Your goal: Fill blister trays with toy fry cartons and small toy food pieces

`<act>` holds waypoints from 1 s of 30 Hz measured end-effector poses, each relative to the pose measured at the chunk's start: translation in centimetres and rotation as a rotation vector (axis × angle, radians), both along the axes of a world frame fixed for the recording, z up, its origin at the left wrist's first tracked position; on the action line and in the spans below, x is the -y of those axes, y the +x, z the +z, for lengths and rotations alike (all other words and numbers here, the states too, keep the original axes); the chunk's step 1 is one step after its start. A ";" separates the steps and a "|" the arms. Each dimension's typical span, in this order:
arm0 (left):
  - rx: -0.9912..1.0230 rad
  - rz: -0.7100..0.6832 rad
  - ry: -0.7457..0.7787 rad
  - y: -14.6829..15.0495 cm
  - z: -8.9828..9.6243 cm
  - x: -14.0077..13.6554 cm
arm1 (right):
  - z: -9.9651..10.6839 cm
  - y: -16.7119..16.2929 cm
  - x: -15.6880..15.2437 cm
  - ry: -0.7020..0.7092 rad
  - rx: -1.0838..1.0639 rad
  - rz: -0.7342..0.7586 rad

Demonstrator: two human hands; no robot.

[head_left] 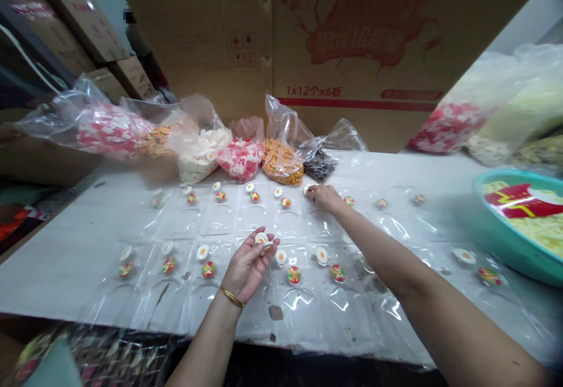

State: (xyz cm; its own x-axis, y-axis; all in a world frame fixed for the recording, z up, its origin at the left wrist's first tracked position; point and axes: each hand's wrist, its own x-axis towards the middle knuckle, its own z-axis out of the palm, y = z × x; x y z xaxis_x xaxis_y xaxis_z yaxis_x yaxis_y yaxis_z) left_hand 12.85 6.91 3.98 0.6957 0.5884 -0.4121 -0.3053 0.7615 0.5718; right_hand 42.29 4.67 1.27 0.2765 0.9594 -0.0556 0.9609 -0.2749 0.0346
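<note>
My left hand (247, 264), palm up with a gold bangle at the wrist, holds a few white egg-half pieces (261, 238) with yellow-orange centres between thumb and fingers. Farther forward, my right hand (326, 198) reaches into the back row of clear plastic blister trays (303, 305). Its fingertips pinch another egg-half piece (307, 189), mostly covered by the fingers. Many tray cells hold a round piece with red, green and yellow patterning (294, 275). In several cells an egg-half piece (322, 255) lies just behind the round one. My right forearm hides part of the front row.
Along the back of the white table (48, 258) stand clear bags of pink-and-white pieces (241, 158), orange pieces (282, 161) and dark pieces (320, 164). A turquoise basin (497, 223) of pale pieces is at the right. A large cardboard box (189, 53) rises behind.
</note>
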 end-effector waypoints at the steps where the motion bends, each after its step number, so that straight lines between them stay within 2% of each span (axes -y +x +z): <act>1: 0.006 0.008 -0.001 0.4 0.0 0.1 | 0.4 -0.1 0.1 0.012 -0.014 -0.010; 4: -0.008 0.032 0.001 1.4 -0.2 0.4 | 1.5 -2.0 0.9 0.236 -0.181 -0.030; 6: -0.029 0.062 0.009 2.2 -0.7 0.6 | 2.1 -5.0 1.9 0.400 -0.463 0.048; 8: -0.034 0.104 0.031 3.0 -1.2 1.0 | 2.4 -8.6 3.1 0.412 -0.752 0.218; 9: -0.034 0.122 0.047 3.4 -1.4 1.2 | 2.4 -10.3 3.8 0.415 -0.820 0.284; 12: -0.052 0.124 0.077 4.2 -1.8 1.8 | 1.7 -12.5 5.2 0.531 -0.907 0.288; 14: -0.078 0.098 0.067 4.2 -1.7 2.1 | 0.8 -10.5 5.8 0.603 -0.987 0.173; 16: -0.095 0.068 0.051 4.0 -1.5 2.3 | 0.2 -6.2 6.3 0.633 -1.012 -0.016; 19: -0.126 0.028 0.031 3.5 -1.1 2.6 | 0.1 1.6 6.9 0.648 -0.766 -0.335; 20: -0.141 0.021 0.028 3.4 -1.0 2.7 | 0.2 3.8 6.8 0.596 -0.644 -0.391; 22: -0.170 0.013 0.033 3.5 -0.9 3.1 | 0.3 7.0 6.3 0.452 -0.444 -0.413; 24: -0.188 0.007 0.047 3.7 -0.8 3.4 | 0.1 8.5 5.4 0.341 -0.357 -0.388; 30: -0.249 0.069 0.042 4.5 -0.6 3.6 | -1.5 8.1 3.7 0.251 -0.267 -0.313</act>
